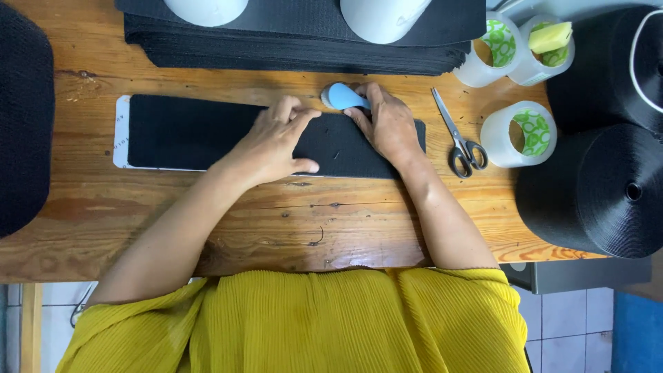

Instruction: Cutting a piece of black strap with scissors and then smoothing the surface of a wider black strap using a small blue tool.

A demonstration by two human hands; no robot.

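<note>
Two hands work a long black strip (pixel 207 135) lying flat on its white backing across a wooden table (pixel 276 221).

Left hand (pixel 273 141) presses flat and open on the strip, pinning it; right hand (pixel 390 124) grips a small blue brush (pixel 342 95) at the far edge. Steady downward pressure likely keeps the strip from sliding. Scissors (pixel 459 138) and tape rolls (pixel 521 131) sit just right.

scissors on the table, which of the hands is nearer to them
Right. The right hand rests on the black strip holding a small blue tool, just left of the scissors. The left hand presses the strip farther away.
</note>
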